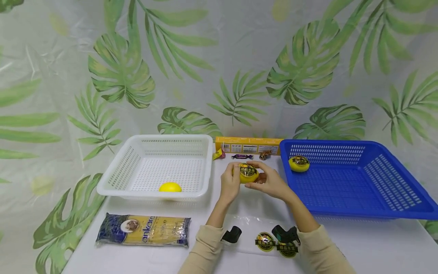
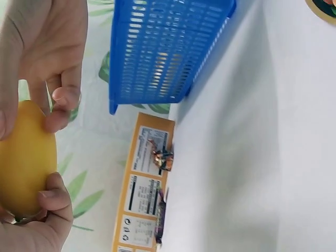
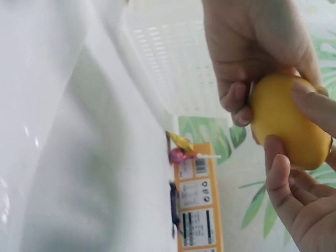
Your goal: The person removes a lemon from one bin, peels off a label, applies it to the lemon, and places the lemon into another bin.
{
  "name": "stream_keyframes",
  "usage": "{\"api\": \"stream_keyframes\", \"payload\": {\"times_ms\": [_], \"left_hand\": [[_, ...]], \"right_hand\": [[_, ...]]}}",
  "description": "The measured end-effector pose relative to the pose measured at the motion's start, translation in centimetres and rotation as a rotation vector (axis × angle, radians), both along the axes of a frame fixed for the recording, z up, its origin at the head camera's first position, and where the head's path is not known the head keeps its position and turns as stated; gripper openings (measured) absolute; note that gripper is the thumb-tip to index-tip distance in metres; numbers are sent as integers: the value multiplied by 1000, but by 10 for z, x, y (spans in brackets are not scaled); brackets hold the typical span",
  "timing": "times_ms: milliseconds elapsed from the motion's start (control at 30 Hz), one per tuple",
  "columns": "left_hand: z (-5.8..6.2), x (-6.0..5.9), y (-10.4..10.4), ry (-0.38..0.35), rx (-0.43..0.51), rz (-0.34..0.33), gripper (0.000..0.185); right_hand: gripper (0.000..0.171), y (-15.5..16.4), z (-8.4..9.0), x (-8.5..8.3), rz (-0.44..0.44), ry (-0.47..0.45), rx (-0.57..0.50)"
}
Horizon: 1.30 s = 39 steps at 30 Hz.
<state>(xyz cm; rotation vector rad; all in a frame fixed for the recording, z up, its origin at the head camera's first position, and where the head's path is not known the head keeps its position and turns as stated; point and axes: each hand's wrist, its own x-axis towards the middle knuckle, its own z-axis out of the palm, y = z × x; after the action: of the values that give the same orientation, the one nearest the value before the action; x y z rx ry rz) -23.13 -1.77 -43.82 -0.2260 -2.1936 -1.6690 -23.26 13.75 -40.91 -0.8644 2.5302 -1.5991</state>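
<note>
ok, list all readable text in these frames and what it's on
"ankara": flat clear-and-blue plastic pasta packet, lying at the table's front left.
Round black-and-gold stickers on the backing sheet, on the yellow fruit held in both hands and on the yellow fruit in the blue basket: characters too small to read.
Long orange cardboard box: barcode and print panels, blurred, unreadable.

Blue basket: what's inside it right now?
The blue basket holds one yellow lemon bearing a dark round sticker, near its back left corner. The rest of the floor in view is bare mesh. The near wall hides a strip of floor behind it.
</note>
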Motion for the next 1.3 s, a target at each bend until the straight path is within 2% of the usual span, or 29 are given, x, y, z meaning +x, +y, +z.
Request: {"api": "stream_keyframes", "payload": {"times_ms": [67,233,400,533,633,700,767,900,967,1000,1100,1200,1300], "left_hand": [[3,1,1,-10,5,-17,33],[14,3,5,-56,-11,-13,40],[20,4,8,-105,-40,-10,35],[21,5,10,-83,-55,-30,30],[21,6,13,-27,-70,-52,31],[20,6,17,22,-73,-40,29],[19,7,20,60,-34,6,26],[14,9,29,54,223,1,15],[11,11,35,22,315,-59,12],[9,11,37,-2,327,-105,13],[5,13,46,-73,168,-226,23],[0,12,57,-102,-36,-375,36],[-4,10,68,-108,-137,-492,48]], "right_hand": [[65,2,5,-2,1,23,17],[64,4,12,-3,9,112,79],[63,4,13,-1,2,163,115],[63,4,12,1,-21,161,130],[64,7,13,2,-37,193,157],[64,10,16,3,-41,211,183],[65,17,20,3,-30,198,198],[66,42,33,0,22,100,185],[67,57,40,-5,33,52,174],[67,66,43,-9,33,34,168],[69,93,51,-20,2,0,173],[70,121,55,-35,-48,5,196],[69,148,53,-50,-111,23,242]]}}
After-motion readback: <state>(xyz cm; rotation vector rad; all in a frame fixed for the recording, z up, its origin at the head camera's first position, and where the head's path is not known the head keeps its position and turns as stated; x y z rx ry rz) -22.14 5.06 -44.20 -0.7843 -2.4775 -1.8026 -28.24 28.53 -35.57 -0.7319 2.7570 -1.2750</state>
